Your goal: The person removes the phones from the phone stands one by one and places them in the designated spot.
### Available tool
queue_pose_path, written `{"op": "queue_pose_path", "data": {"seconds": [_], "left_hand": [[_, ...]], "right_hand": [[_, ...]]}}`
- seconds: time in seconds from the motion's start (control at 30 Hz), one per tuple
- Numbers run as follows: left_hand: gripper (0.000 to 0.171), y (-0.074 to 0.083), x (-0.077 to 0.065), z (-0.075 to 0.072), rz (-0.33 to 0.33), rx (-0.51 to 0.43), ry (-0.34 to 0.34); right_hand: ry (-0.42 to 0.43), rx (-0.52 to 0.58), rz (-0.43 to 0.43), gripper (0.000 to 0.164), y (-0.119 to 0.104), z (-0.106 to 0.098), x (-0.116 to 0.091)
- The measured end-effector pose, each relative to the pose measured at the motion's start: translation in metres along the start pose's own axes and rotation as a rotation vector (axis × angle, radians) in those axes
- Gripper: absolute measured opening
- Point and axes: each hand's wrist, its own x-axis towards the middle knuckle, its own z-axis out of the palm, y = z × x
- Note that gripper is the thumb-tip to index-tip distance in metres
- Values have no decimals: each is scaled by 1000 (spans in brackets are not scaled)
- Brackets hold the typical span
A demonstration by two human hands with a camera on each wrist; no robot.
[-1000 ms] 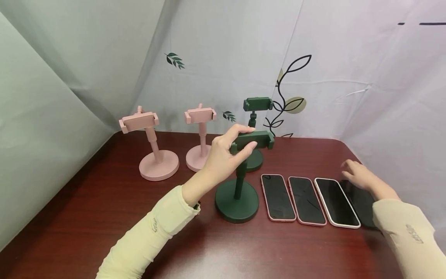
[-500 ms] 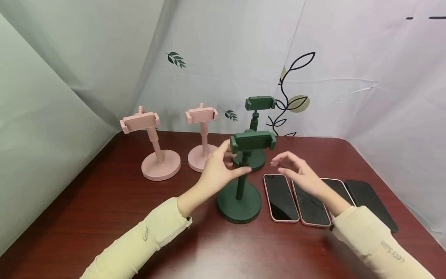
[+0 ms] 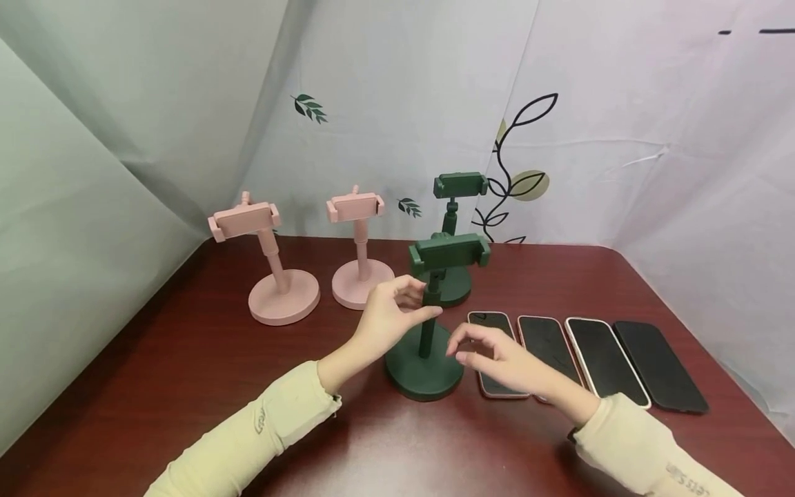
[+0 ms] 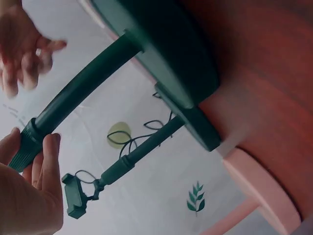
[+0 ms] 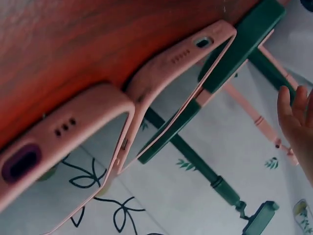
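In the head view, the front green phone stand [image 3: 450,254] stands upright on the table. My left hand [image 3: 386,321] holds its post below the clamp; in the left wrist view, thumb and fingers curl around the ribbed collar [image 4: 30,142]. The right hand [image 3: 499,357] hovers just right of the round green base [image 3: 425,379], fingers loosely bent with nothing in them. Beneath that hand lies a pink-framed phone [image 3: 492,320], partly covered by it. A second pink-framed phone [image 3: 548,342] lies alongside, its lower end hidden by the right wrist.
To the right lie a white-framed phone [image 3: 609,364] and a black phone [image 3: 661,366]. Another green stand [image 3: 461,185] stands behind the front one. Two pink stands, one far left [image 3: 283,297] and one nearer [image 3: 363,283], stand before the fabric backdrop [image 3: 385,96].
My left hand has slid from the front stand's clamp down to its post. The right hand has come left from the black phone to beside the green base. Stands and phones stay put.
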Motion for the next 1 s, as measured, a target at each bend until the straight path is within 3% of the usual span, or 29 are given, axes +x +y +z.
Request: {"op": "queue_pose_path", "data": {"seconds": [0.17,0.3,0.43,0.6,0.9,1.0], "left_hand": [[29,12,9,1,62,31,30],[32,28,28,4,146,73,35],[34,40,48,15,196,116,-14],[35,41,72,41,207,96,-66],[33,28,117,98,177,63,-8],[36,25,129,113,154,12,14]], "right_hand": [[-107,2,23,13,-8,8,-5],[-214,-74,-52,9,-17,12,-8],[-343,-178,-148,8,-26,19,-9],[-474,-232,-176,12,-34,27,-12],[-546,-291,-192,13,-41,34,-17],[-553,-294,-190,13,-42,36,-19]]}}
